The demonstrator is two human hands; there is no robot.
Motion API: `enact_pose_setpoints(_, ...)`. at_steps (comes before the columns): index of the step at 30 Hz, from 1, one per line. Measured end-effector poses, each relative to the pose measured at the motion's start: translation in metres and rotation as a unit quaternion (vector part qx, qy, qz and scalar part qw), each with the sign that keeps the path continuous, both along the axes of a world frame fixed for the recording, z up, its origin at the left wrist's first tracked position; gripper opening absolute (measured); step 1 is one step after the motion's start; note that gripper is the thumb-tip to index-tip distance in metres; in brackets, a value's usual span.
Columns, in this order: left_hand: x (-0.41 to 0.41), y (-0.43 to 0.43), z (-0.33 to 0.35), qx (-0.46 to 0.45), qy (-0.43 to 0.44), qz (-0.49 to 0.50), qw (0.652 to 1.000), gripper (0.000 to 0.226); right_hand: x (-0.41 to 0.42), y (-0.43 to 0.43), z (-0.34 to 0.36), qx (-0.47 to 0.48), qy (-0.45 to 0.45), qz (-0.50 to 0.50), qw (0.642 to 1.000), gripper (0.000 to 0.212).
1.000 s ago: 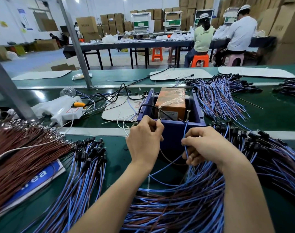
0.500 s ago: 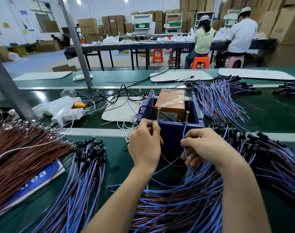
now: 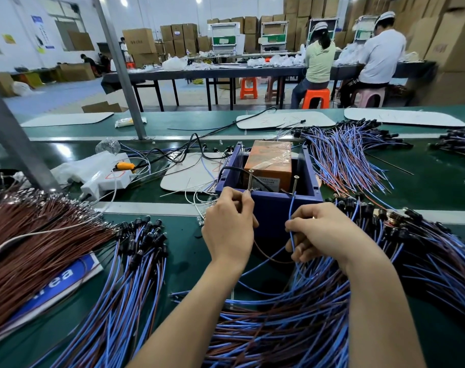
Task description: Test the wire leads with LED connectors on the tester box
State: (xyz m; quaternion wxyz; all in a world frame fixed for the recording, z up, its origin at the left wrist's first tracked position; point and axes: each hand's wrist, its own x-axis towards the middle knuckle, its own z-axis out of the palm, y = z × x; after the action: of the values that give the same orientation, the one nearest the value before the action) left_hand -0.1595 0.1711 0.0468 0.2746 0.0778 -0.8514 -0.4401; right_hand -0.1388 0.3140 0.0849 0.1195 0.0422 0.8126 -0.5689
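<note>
Tester box (image 3: 268,208) between wire bundles (image 3: 279,328)

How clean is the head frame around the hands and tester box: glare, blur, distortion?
Head view: left hand, right hand and tester box are sharp at centre; bright glare patches sit on the belt left of the box; wide-angle bend tilts the pole and bows the belt edges; wire bundles at the bottom corners smear; cartons far right are soft.

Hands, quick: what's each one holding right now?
Left hand: pinches the brown lead by the left screw post of the tester box.
Right hand: pinches the blue lead, which runs up toward the right screw post.
</note>
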Motion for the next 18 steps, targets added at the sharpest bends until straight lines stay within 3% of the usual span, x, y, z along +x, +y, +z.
enact_pose_setpoints(5,0.002,-0.002,0.001,0.013,0.003,-0.035,0.999,0.025,0.0,-0.001,-0.001,-0.004,-0.001,-0.002,1.0,0.016)
enact_pose_setpoints(9,0.016,-0.013,0.011,0.085,-0.078,-0.21,0.971,0.022,0.002,0.001,0.001,-0.003,0.0,0.023,1.0,0.015)
enact_pose_setpoints(14,0.047,-0.05,0.023,0.106,-0.243,-0.458,0.848,0.013,0.013,0.006,0.01,0.014,-0.002,0.183,0.983,0.012)
enact_pose_setpoints(18,0.065,-0.091,0.019,0.009,-0.348,-0.583,0.734,0.006,0.017,0.0,0.015,0.087,-0.044,0.295,0.95,0.01)
